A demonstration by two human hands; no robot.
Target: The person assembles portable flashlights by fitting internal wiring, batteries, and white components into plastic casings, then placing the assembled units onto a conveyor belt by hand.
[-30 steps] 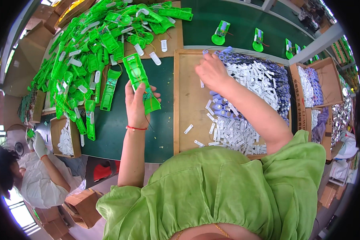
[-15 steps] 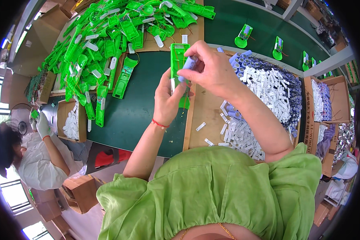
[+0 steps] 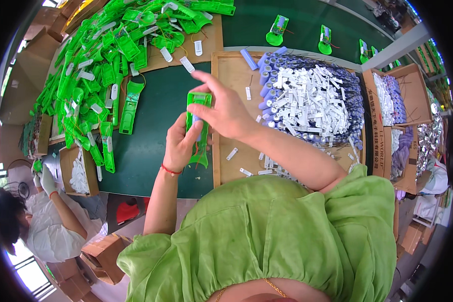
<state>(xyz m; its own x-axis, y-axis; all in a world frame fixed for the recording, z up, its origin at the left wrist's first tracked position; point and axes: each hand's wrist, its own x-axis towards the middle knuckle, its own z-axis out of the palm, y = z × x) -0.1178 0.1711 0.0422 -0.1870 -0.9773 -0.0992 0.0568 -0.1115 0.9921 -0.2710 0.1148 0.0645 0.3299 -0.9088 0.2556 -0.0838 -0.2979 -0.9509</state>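
My left hand (image 3: 177, 146) is closed around a slim green plastic casing (image 3: 200, 99), its thumb along the near part. A blue-purple cylindrical battery (image 3: 197, 132) lies inside the casing, partly covered by my thumbs. Over the upper half reaches my right hand (image 3: 226, 111), thumb pressed across the casing and index finger stretched past its far end. Its other fingers are partly hidden, but they appear to grip the casing's right side. Just beyond the fingertips is a small white plastic piece (image 3: 187, 64). Thin red wires show at the casing's lower end.
A big heap of green casings (image 3: 80, 85) with wires covers the far left. To the right, a cardboard tray (image 3: 226, 65) holds batteries (image 3: 268, 95) and white plastic pieces (image 3: 312, 95). Further casings (image 3: 277, 31) stand on the green surface beyond. A co-worker (image 3: 50, 216) sits at left.
The battery that my right hand held above the casing is now inside it, with my right thumb pressing there. Casing and hands have come nearer to me; the view has shifted.
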